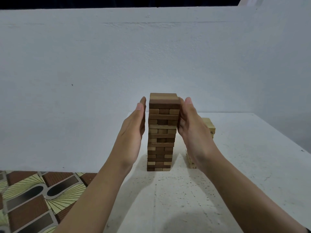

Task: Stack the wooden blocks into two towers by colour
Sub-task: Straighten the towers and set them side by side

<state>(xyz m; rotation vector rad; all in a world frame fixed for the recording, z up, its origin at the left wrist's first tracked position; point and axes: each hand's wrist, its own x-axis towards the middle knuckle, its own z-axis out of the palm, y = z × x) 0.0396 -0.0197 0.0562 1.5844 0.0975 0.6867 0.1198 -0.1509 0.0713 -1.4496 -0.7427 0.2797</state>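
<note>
Head view: the dark tower (161,132) is standing upright near the middle of the white bench (244,165), many layers high, its blocks running from deep brown to tan and alternating in direction. A few layers are sitting slightly out of line, so the sides are looking a little ragged.

The left hand (133,132) is flanking the tower's left side with its fingers (140,106) straight and pressed together, just beside the upper layers; whether they are touching the wood is hard to tell. The right hand (190,128) is mirroring it, its fingers (187,102) straight, together and lying against the upper right face. Neither hand is holding a block.

The pale tower (209,126) is standing to the right and a little behind, shorter and mostly hidden by the right hand.

No loose blocks are showing on the bench, so the sorting is looking nearly or fully done. Judging by the flat hands, squaring up the dark tower is what is being finished.

No box, tray or other container is showing. A patterned floor (33,199) is lying below the bench at the left.
</note>
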